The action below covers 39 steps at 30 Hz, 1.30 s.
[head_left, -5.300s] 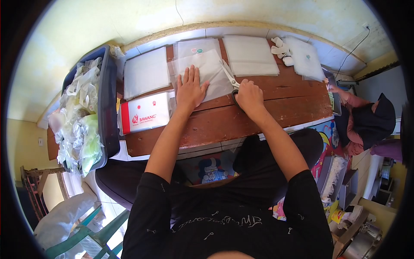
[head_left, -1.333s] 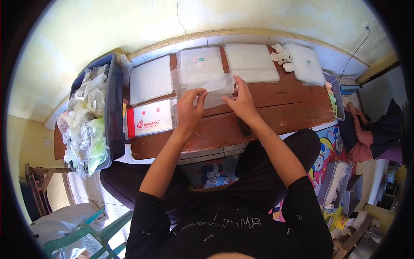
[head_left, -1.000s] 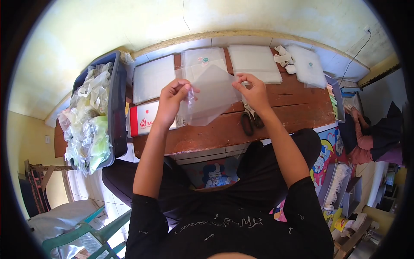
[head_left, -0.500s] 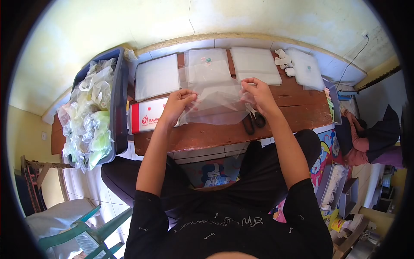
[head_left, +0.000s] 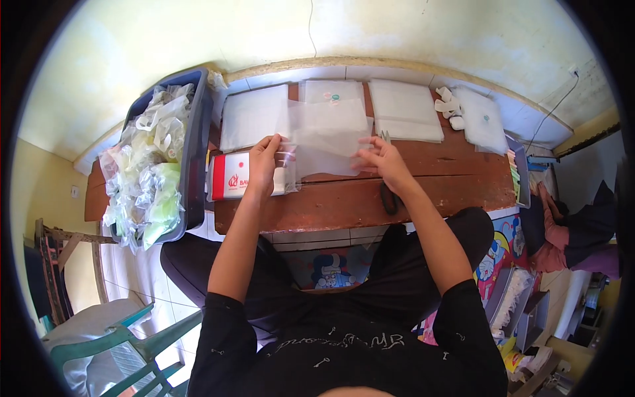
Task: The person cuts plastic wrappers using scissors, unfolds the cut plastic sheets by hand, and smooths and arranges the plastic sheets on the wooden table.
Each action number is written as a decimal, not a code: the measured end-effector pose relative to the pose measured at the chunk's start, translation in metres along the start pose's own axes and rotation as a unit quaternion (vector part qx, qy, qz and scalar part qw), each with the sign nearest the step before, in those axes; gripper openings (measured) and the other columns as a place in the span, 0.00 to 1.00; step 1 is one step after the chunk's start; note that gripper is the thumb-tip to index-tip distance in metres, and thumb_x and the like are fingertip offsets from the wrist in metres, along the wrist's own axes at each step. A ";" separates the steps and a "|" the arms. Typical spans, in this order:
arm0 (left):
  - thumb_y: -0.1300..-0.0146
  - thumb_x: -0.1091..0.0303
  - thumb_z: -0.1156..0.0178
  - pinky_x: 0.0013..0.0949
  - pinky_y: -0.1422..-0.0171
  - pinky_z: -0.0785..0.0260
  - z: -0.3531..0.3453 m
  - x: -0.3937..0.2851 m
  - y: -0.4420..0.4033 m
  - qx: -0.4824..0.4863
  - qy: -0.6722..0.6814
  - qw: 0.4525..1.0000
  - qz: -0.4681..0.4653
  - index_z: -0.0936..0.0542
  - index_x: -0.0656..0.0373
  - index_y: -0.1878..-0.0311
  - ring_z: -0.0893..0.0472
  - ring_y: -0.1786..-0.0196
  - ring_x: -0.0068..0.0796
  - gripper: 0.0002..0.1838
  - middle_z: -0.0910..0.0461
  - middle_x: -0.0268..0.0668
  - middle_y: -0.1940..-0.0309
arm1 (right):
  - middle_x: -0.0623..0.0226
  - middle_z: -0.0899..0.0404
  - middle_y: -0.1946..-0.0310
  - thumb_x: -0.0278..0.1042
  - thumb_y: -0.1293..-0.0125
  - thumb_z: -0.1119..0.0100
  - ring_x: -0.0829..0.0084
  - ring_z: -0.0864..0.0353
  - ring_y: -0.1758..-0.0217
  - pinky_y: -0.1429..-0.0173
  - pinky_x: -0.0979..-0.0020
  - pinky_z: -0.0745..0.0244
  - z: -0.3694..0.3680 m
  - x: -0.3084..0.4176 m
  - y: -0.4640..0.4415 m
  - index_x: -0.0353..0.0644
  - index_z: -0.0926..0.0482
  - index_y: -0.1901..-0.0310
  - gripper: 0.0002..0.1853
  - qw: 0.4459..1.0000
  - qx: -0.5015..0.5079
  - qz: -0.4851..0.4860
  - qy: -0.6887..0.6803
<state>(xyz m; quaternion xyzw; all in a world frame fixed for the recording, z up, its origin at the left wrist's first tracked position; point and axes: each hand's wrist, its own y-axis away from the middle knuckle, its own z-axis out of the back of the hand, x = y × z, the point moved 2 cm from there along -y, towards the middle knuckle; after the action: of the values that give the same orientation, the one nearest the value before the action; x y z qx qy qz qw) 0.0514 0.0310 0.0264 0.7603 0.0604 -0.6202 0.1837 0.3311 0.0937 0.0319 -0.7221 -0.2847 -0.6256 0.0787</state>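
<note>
A clear plastic bag is spread flat between my hands, low over the table. My left hand grips its left edge, with some fingertips showing faintly through the film. At the right edge, my right hand has its fingers apart and slightly blurred, touching or just beside the film. Black-handled scissors lie under my right wrist, partly hidden by it. Left of my left hand is a red and white packet. Behind the bag lies a stack of clear bags with small round marks.
More stacks of clear plastic line the back of the brown wooden table. A dark bin full of filled bags stands at left. White rolls sit at back right. A green chair is lower left; another person is far right.
The bag, puffed and crumpled before, now hangs flatter. My right hand has loosened its pinch, fingers spreading and moving slightly left and down. The whole view has shifted a little.
</note>
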 end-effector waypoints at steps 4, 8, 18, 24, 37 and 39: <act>0.25 0.59 0.48 0.24 0.68 0.31 0.025 -0.014 -0.005 -0.035 -0.029 0.999 0.000 0.20 0.57 0.53 0.17 0.71 0.24 0.13 0.15 0.37 0.67 | 0.56 0.17 0.59 0.27 0.31 0.43 0.69 0.15 0.61 0.56 0.70 0.18 -0.029 -0.017 -0.020 0.36 0.31 0.40 0.20 0.999 0.037 0.015 0.025; 0.29 0.64 0.46 0.22 0.67 0.32 0.055 -0.027 -0.007 -0.012 -0.065 0.997 0.041 0.22 0.56 0.45 0.18 0.70 0.22 0.13 0.16 0.35 0.66 | 0.56 0.17 0.60 0.25 0.32 0.44 0.70 0.15 0.64 0.59 0.70 0.18 -0.056 -0.015 -0.049 0.37 0.31 0.40 0.19 0.999 0.037 0.007 0.028; 0.38 0.74 0.41 0.24 0.65 0.32 0.101 -0.070 -0.073 -0.053 -0.069 0.991 -0.099 0.25 0.59 0.37 0.18 0.69 0.23 0.23 0.16 0.35 0.66 | 0.54 0.17 0.59 0.24 0.32 0.46 0.69 0.16 0.66 0.59 0.69 0.17 -0.118 0.024 -0.138 0.35 0.32 0.39 0.20 0.997 0.034 0.063 0.031; 0.40 0.73 0.38 0.25 0.67 0.30 0.120 -0.053 -0.105 -0.168 -0.230 0.952 -0.115 0.23 0.64 0.42 0.18 0.71 0.22 0.21 0.16 0.38 0.71 | 0.53 0.17 0.64 0.19 0.39 0.43 0.67 0.14 0.71 0.69 0.69 0.18 -0.130 0.007 -0.185 0.32 0.39 0.36 0.29 0.993 -0.048 0.083 0.068; 0.48 0.73 0.37 0.39 0.56 0.25 0.160 0.007 -0.136 -0.239 -0.396 0.878 -0.126 0.21 0.57 0.44 0.16 0.67 0.39 0.24 0.17 0.40 0.73 | 0.61 0.18 0.72 0.19 0.46 0.37 0.72 0.16 0.74 0.70 0.72 0.20 -0.118 -0.037 -0.229 0.32 0.34 0.40 0.30 0.927 -0.148 0.166 0.302; 0.47 0.74 0.39 0.39 0.56 0.25 0.157 0.004 -0.138 -0.243 -0.396 0.875 -0.138 0.20 0.57 0.45 0.16 0.67 0.41 0.23 0.16 0.41 0.73 | 0.60 0.18 0.71 0.19 0.46 0.37 0.72 0.16 0.74 0.69 0.72 0.20 -0.117 -0.033 -0.234 0.32 0.33 0.40 0.29 0.926 -0.153 0.165 0.304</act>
<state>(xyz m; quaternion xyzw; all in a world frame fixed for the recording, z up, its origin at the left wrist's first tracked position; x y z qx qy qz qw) -0.1363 0.1021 -0.0313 0.3667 0.2357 -0.8539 0.2842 0.1095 0.2210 -0.0320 -0.5373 -0.0251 -0.8292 0.1518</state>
